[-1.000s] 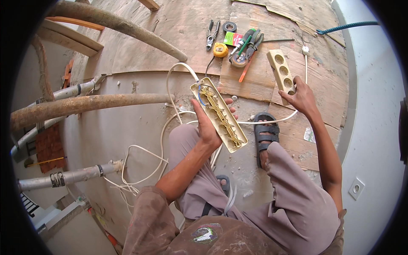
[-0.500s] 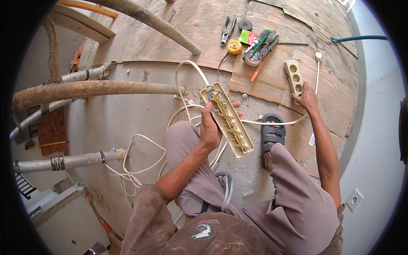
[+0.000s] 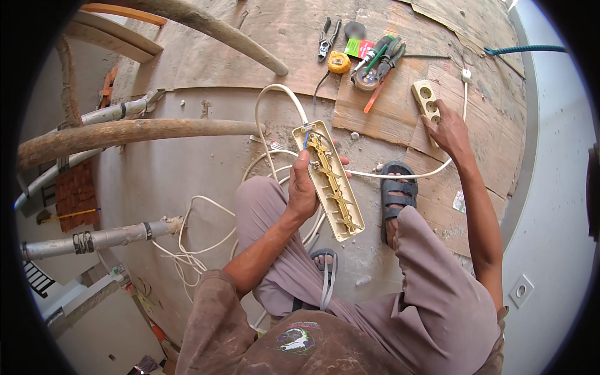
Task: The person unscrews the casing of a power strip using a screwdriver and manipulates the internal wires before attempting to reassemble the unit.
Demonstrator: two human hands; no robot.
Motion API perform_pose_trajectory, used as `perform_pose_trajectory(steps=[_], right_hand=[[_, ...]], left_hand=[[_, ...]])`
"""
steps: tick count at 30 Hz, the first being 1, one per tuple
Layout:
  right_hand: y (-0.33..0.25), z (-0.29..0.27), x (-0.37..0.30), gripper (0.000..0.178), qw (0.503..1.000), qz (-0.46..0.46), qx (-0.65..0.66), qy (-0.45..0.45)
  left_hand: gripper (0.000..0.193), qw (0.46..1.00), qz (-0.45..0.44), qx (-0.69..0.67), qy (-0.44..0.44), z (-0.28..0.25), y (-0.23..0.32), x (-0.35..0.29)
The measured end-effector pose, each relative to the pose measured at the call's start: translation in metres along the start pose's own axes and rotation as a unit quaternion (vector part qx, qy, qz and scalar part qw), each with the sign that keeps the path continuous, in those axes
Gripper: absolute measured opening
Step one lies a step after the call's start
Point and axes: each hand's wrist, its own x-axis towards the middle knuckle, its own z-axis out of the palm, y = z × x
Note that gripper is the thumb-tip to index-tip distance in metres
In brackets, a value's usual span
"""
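Observation:
My left hand [image 3: 304, 190] grips the opened power strip housing [image 3: 330, 181], a long cream shell held tilted above my left knee. Brass contact strips [image 3: 333, 178] run along its inside, and a blue wire [image 3: 306, 140] shows near its upper end. A thick white cable [image 3: 275, 87] loops out of that end. Farther right, my right hand [image 3: 451, 132] is closed over the near part of a cream socket strip [image 3: 420, 94] with several round sockets, which lies on the cardboard. The hand hides its near sockets. I cannot tell whether this strip is a loose cover or a whole unit.
Pliers [image 3: 326, 42], a yellow tape measure [image 3: 339, 62] and a cluster of screwdrivers and pliers [image 3: 381, 62] lie ahead on the boards. A white plug [image 3: 466, 75] rests at the right. Cable coils [image 3: 187, 256] and scaffold poles [image 3: 150, 129] stand left; a wall rises right.
My right hand has moved farther forward along the socket strip and covers more of it. The housing in my left hand has turned slightly, so its inside faces me more.

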Motion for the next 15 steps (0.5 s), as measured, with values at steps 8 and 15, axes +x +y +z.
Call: perform_pose_trajectory(steps=[8, 15], right_hand=[[-0.082, -0.076, 0.002, 0.024, 0.979, 0.018, 0.203, 0.006], [-0.112, -0.117, -0.012, 0.008, 0.929, -0.070, 0.361, -0.032]], left_hand=[[0.075, 0.997, 0.015, 0.075, 0.004, 0.000, 0.003, -0.003], [0.076, 0.999, -0.008, 0.037, -0.013, 0.004, 0.005, -0.003]])
